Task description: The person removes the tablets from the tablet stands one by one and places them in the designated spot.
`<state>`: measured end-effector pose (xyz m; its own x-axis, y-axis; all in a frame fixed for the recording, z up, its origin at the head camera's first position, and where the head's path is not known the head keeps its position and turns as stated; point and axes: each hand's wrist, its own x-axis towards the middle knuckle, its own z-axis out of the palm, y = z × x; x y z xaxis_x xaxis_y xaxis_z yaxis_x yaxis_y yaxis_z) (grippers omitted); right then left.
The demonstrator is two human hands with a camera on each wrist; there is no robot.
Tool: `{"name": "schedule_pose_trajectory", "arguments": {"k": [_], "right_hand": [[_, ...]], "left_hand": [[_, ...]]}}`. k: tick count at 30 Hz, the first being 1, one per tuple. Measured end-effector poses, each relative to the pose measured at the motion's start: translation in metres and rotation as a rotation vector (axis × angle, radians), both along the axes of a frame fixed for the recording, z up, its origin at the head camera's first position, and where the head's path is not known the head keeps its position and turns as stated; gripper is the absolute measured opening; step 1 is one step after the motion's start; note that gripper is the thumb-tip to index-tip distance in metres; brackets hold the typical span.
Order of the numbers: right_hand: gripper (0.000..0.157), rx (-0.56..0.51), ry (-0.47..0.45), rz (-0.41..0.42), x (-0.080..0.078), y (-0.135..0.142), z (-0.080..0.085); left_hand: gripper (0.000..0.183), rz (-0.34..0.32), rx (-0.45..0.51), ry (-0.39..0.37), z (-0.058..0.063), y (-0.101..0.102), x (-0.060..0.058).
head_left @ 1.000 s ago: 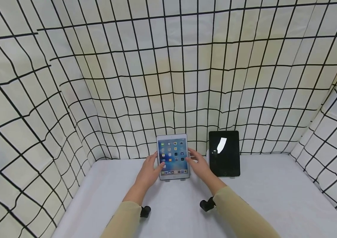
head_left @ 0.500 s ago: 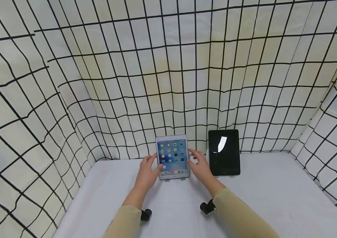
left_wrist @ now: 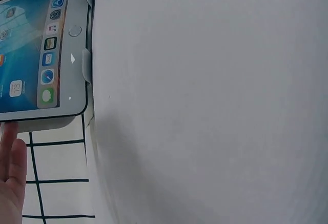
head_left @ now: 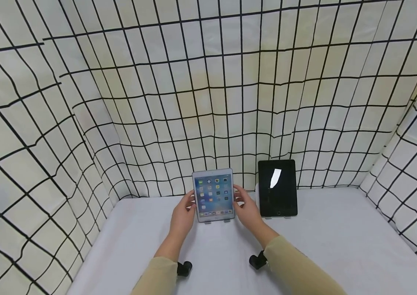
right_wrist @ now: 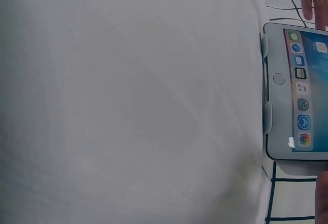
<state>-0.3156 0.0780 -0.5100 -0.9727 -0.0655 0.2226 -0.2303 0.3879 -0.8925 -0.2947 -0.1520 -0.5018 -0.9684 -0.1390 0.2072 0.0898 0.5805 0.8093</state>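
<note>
A white tablet (head_left: 214, 194) with a lit screen of app icons leans upright on a stand, whose small clips (left_wrist: 87, 66) hold its bottom edge. My left hand (head_left: 183, 214) is at the tablet's left edge, fingers fairly straight and touching or close to its side, thumb off the screen. At the opposite edge, my right hand (head_left: 247, 209) has its fingers beside the tablet and its thumb clear of the front. Whether fingertips reach behind the tablet is hidden. Only part of each hand shows in the wrist views.
A black tablet (head_left: 277, 188) with a dark, reflecting screen stands to the right of the white one, on similar clips. Both stand on a white-covered table (head_left: 223, 258). White cloth walls with black grid lines (head_left: 164, 102) close off the back and sides.
Both thumbs have come off the front of the white tablet to its sides. The tablet's top has tipped slightly lower in the head view; the black tablet stays put.
</note>
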Motion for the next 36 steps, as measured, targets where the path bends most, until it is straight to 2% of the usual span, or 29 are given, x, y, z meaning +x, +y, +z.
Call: {"name": "schedule_pose_trajectory", "arguments": {"k": [3, 7, 17, 36], "right_hand": [[0.061, 0.012, 0.006, 0.006, -0.001, 0.000, -0.004], [0.067, 0.034, 0.016, 0.016, -0.003, 0.000, -0.008], [0.072, 0.074, 0.037, -0.004, -0.008, 0.000, -0.010], [0.077, 0.108, 0.051, 0.003, -0.011, 0.000, -0.004]], "left_hand": [[0.053, 0.018, 0.049, -0.006, -0.001, 0.002, -0.002], [0.059, 0.021, 0.064, 0.008, -0.002, 0.002, -0.003], [0.067, 0.002, 0.017, 0.050, -0.008, 0.002, -0.005], [0.069, -0.006, 0.039, 0.027, -0.001, 0.002, -0.006]]}}
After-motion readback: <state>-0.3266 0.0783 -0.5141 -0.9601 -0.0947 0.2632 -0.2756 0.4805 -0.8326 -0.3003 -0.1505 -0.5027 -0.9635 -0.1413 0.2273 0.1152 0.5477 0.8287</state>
